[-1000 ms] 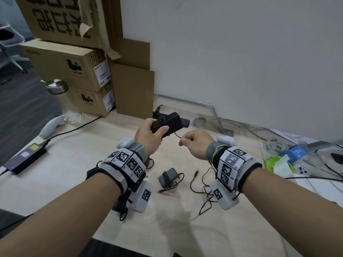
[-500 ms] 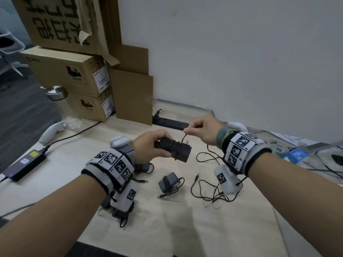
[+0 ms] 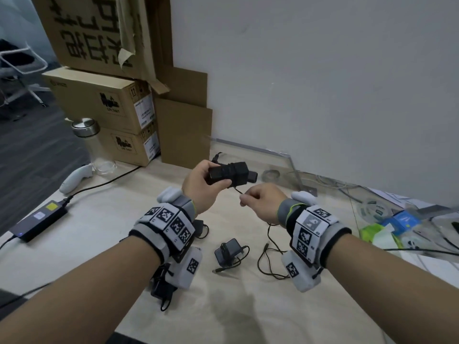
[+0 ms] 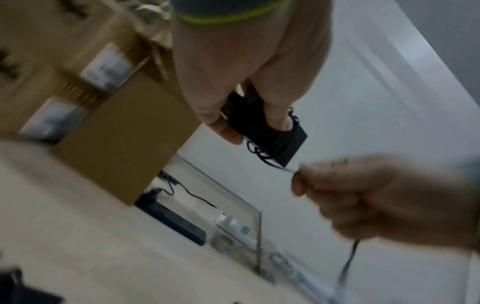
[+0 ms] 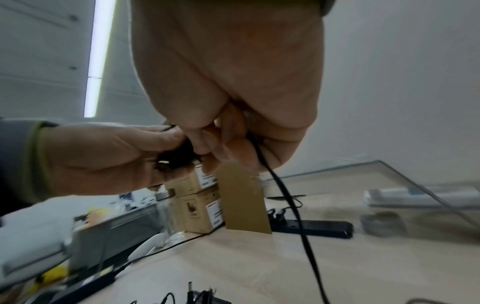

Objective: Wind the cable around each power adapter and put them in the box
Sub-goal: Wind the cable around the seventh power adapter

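My left hand (image 3: 201, 187) grips a black power adapter (image 3: 229, 172) above the desk, thumb on its near side; several turns of thin black cable wrap its middle. In the left wrist view the adapter (image 4: 270, 133) shows with cable loops at its lower end. My right hand (image 3: 260, 203) pinches the cable (image 3: 237, 189) just right of and below the adapter. The loose rest of the cable (image 3: 269, 254) trails down onto the desk. A second adapter (image 3: 227, 253) with its cable wound lies on the desk between my wrists. A third adapter (image 3: 161, 286) lies under my left wrist.
Stacked cardboard boxes (image 3: 106, 105) stand at the back left beside a glass jar (image 3: 95, 147). A black power strip (image 5: 317, 226) lies along the wall. A laptop charger brick (image 3: 37, 220) sits at the left. A glass panel (image 3: 295, 177) and clutter (image 3: 387, 224) occupy the right.
My left hand raised the adapter back toward the wall. My right hand came from above the adapter down to its lower right, carrying the cable around it; less loose cable lies on the desk.
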`<action>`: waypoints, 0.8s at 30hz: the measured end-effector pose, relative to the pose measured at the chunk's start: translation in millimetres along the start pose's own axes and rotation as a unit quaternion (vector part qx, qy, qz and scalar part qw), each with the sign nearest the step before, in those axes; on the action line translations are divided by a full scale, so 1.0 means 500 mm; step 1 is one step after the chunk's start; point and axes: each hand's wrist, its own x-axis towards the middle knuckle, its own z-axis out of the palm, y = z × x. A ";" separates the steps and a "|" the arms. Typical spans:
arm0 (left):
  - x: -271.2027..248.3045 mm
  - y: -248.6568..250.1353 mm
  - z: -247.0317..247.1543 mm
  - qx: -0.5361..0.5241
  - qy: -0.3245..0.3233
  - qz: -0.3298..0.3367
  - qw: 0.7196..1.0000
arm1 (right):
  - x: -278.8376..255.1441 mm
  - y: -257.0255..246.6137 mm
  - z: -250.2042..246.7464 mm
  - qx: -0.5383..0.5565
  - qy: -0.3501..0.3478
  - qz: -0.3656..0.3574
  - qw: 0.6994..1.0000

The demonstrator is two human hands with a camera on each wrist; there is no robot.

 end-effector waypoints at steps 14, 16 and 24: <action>0.006 -0.002 -0.042 0.118 -0.281 0.070 0.950 | 0.045 0.004 -0.071 -0.001 0.038 -0.040 0.998; 0.002 0.008 -0.049 -0.003 -0.310 0.028 0.950 | 0.048 0.015 -0.070 0.090 0.056 -0.031 0.994; 0.003 0.029 -0.022 -0.325 -0.197 -0.107 0.919 | 0.039 0.014 -0.039 0.188 0.028 0.031 0.981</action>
